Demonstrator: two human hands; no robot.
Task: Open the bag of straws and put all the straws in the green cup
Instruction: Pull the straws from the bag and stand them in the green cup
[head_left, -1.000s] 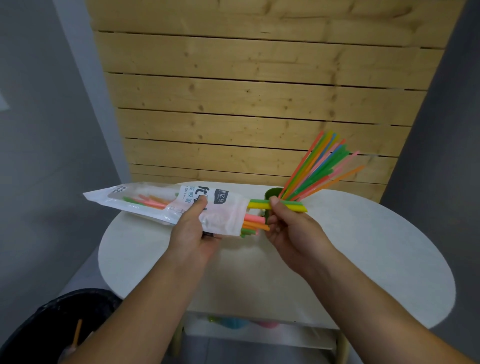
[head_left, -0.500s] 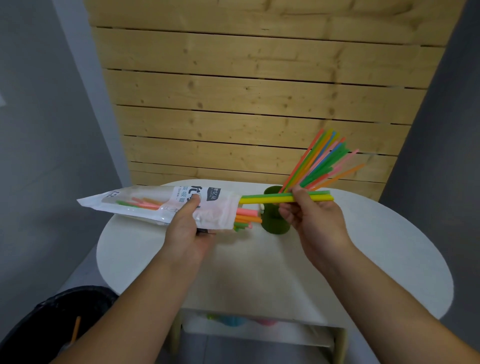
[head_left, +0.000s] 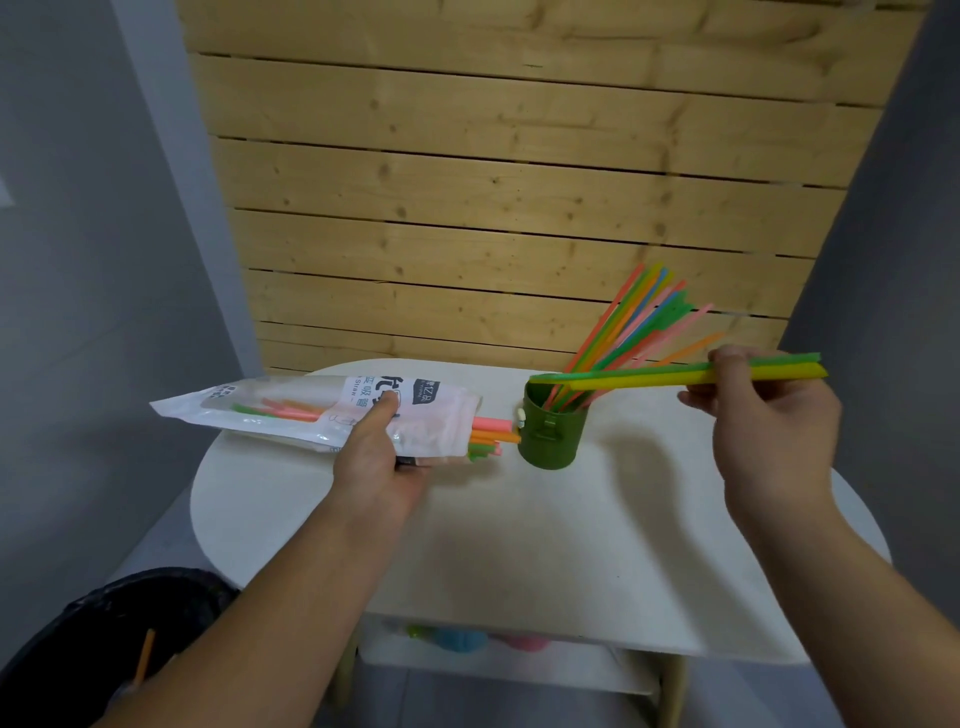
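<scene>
My left hand (head_left: 376, 457) grips the white plastic bag of straws (head_left: 291, 408) level above the left of the round table. Pink, orange and green straw ends (head_left: 493, 439) poke out of its open right end, close to the green cup (head_left: 550, 439). The cup stands upright at the table's middle back with several coloured straws (head_left: 641, 317) fanned out of it to the right. My right hand (head_left: 769, 415) pinches a green and a yellow straw (head_left: 649, 376), held nearly level, their left tips over the cup's rim.
The white round table (head_left: 519, 545) stands against a wooden slat wall (head_left: 493, 208). A black bin (head_left: 119, 634) sits on the floor at lower left. A lower shelf holds blue and pink things (head_left: 467, 639).
My right hand has drawn the green and yellow straws fully out of the bag and carried them right, so their tips now hang over the cup. The bag has barely shifted.
</scene>
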